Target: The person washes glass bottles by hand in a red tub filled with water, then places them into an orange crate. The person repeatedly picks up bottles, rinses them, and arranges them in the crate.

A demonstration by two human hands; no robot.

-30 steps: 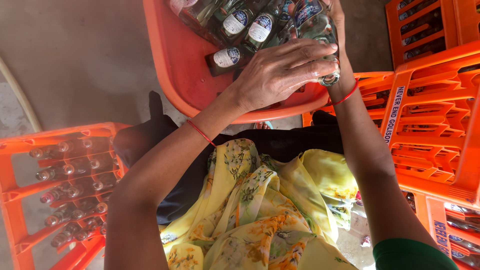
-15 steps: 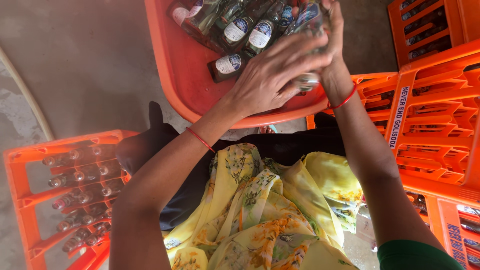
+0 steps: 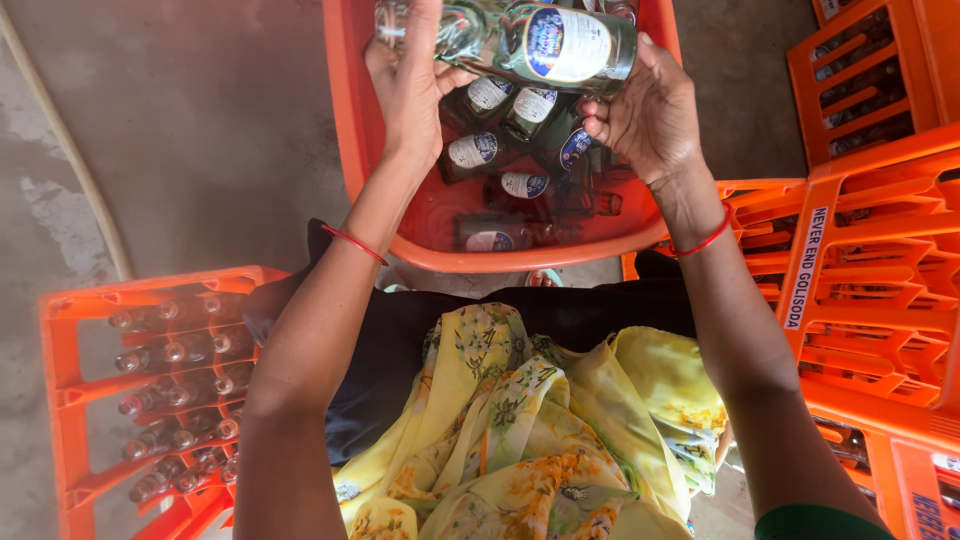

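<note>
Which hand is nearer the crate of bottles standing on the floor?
Left. The left hand is raised above the crate of bottles on the same side; the right hand is farther, across the orange tub.

Both forearms bare. A thin red thread bracelet (image 3: 352,243) is worn on the left wrist, a matching red thread band (image 3: 703,244) on the right. A yellow floral-printed cloth (image 3: 530,430) is draped over dark clothing (image 3: 400,350). A green sleeve edge (image 3: 815,522), possibly, is glimpsed at the right upper arm.
</note>
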